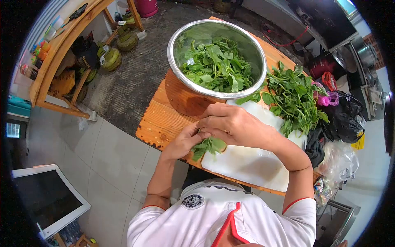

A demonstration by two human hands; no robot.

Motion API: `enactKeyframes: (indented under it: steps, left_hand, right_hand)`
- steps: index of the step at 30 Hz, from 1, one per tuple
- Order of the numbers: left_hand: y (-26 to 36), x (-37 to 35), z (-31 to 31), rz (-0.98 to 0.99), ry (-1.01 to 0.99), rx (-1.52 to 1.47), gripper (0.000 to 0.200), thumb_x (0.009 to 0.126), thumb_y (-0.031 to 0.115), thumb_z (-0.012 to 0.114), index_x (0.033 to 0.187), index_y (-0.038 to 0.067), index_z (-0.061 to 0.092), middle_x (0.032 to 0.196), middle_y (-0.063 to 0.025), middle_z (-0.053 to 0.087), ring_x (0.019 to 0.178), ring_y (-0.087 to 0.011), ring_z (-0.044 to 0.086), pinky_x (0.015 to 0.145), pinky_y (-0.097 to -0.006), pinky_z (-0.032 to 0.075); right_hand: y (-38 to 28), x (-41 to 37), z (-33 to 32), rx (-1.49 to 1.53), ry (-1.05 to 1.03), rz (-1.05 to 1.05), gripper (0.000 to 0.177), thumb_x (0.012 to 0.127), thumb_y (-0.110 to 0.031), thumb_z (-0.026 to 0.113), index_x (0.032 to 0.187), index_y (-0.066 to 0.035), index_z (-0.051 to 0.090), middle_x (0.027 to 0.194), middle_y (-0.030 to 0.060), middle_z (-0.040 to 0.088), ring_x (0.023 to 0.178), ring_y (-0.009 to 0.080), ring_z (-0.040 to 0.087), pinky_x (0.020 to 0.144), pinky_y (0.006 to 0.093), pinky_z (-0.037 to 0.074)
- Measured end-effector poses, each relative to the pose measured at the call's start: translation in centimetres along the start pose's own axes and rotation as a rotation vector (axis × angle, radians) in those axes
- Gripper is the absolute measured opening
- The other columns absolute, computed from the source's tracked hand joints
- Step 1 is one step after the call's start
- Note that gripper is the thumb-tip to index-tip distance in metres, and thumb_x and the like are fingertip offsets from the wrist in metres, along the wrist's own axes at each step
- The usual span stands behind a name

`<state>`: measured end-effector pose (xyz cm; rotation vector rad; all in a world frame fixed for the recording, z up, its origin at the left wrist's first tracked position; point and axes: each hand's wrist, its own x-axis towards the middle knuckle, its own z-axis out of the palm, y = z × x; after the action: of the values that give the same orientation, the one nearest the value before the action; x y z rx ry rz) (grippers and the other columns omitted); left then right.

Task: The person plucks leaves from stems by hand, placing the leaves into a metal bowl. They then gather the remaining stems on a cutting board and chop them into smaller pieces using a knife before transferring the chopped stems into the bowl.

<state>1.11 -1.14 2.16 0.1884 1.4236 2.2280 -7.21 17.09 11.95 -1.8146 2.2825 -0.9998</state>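
Note:
My left hand (181, 142) is closed on a sprig of leafy greens (209, 148), whose leaves hang below the fingers near the table's front edge. Meeting it from the right, my right hand (226, 121) has its fingers bent and pinched on the same sprig; the exact grip point is hidden behind the fingers. Just beyond both hands stands a large steel bowl (176, 72) with picked green leaves (220, 64) inside. A bunch of leafy greens with stems (294, 96) lies to the right of the bowl, partly over the white cutting board (251, 164).
The wooden table (164, 119) carries the bowl and board. Plastic bags (341, 160) and a black bag (343, 111) sit at the right. On the left are a wooden shelf (70, 49), green gas cylinders (110, 59) and a white-framed dark panel (49, 197).

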Motion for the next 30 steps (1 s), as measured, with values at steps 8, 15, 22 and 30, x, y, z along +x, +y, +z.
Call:
enactKeyframes:
  steps: [8,15,22,30]
  left_hand:
    - [1.4,0.6,-0.4,0.061,-0.05,-0.146,0.034,0.098,0.011,0.051,0.13,-0.001,0.046,0.11,-0.0072,0.06,0.105,-0.0145,0.057,0.097,-0.0305,0.044]
    - [0.4,1.0,-1.0,0.082,-0.168,-0.169,0.018,0.096,0.013,0.054,0.107,0.0,0.055,0.088,-0.008,0.061,0.087,-0.0148,0.06,0.082,-0.0274,0.049]
    - [0.4,1.2,-1.1,-0.063,-0.063,-0.123,0.022,0.097,0.016,0.054,0.114,0.002,0.051,0.091,-0.0053,0.057,0.084,-0.0146,0.06,0.075,-0.0286,0.051]
    - [0.2,0.8,-1.7,-0.04,-0.13,-0.22,0.019,0.104,0.021,0.042,0.107,0.003,0.047,0.086,-0.0015,0.047,0.081,-0.0105,0.049,0.072,-0.0255,0.045]
  right_hand:
    - [1.0,0.7,0.2,0.096,0.112,0.098,0.016,0.078,-0.002,0.068,0.093,0.002,0.067,0.09,0.0131,0.062,0.082,0.0295,0.063,0.071,0.0377,0.053]
    - [1.3,0.8,-0.2,0.124,0.012,0.121,0.016,0.079,-0.002,0.07,0.095,0.001,0.068,0.093,0.0117,0.063,0.086,0.0276,0.064,0.074,0.0362,0.053]
    - [2.2,0.6,-0.2,0.132,-0.03,0.14,0.016,0.079,-0.005,0.067,0.093,0.002,0.066,0.084,0.0125,0.057,0.079,0.0302,0.063,0.069,0.0385,0.052]
    - [3.7,2.2,-2.4,0.169,-0.036,0.15,0.021,0.081,-0.009,0.066,0.099,0.001,0.065,0.096,0.016,0.063,0.083,0.0345,0.063,0.074,0.0418,0.052]
